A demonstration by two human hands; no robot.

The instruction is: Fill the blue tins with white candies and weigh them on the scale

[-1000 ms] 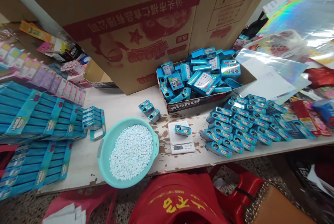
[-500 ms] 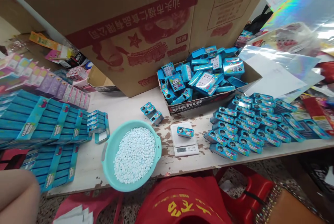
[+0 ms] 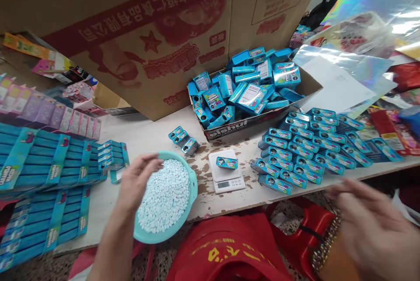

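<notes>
Reaching: the left hand is at the left side of the green bowl, by the pale bits. Its fingers bend a little and look apart, with nothing seen in them. I can't tell if it touches the bowl.
Right hand: blurry, at the near right, near the lined-up blue tins. I can't tell its grip.
Both hands: well apart.
Scale: one small tin lies on the white scale, right of the bowl.
Counter: three tins sit just past the bowl; a low box of tins is farther back.
Care: picking up that small tin would need a soft pinch.
</notes>
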